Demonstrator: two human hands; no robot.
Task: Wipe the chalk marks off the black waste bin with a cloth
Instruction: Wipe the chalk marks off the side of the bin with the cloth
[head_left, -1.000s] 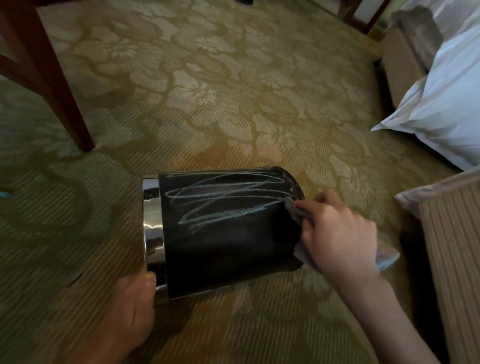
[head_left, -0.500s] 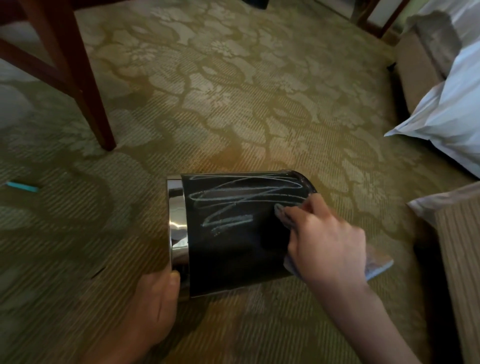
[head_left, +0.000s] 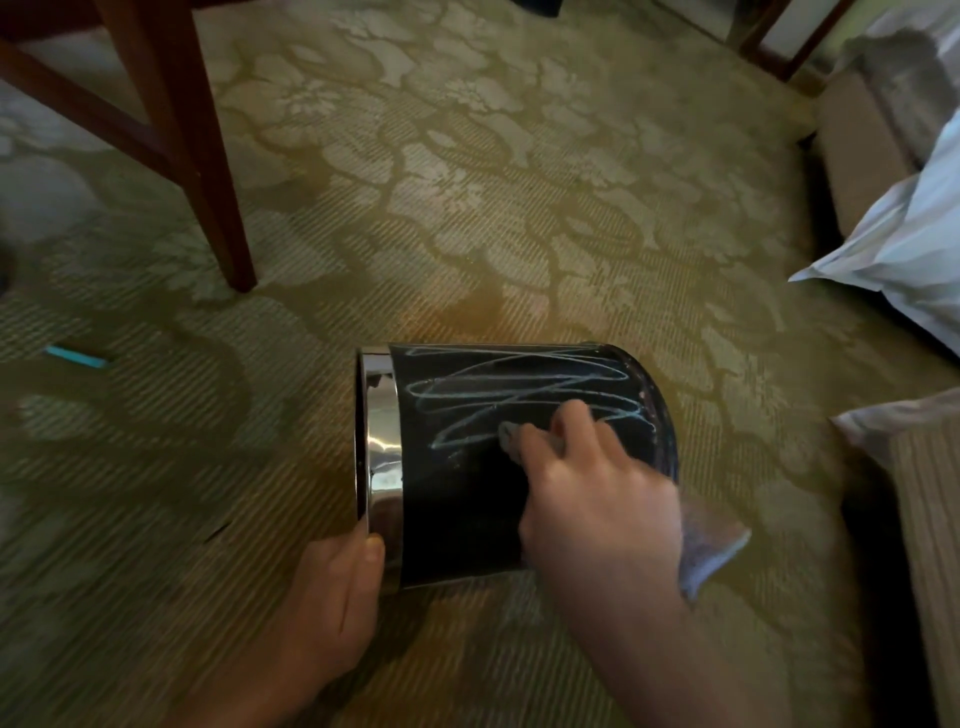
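Our black waste bin (head_left: 457, 514) lies sideways on the carpet (head_left: 467, 234), long way 9 to 3 o'clock. The chalk marks (head_left: 519, 392) are at 12 from our right hand (head_left: 597, 499), which holds the cloth (head_left: 719, 545). Our left hand (head_left: 337, 597) grips the rim (head_left: 382, 426) at 7.

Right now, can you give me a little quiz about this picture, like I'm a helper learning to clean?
1. True or false: the black waste bin lies on its side on the carpet.
2. The right hand presses the cloth on: A) the chalk marks, B) a window, C) a shoe.
3. Fill in: the left hand grips the bin's shiny ___.
Key: 1 true; 2 A; 3 rim.
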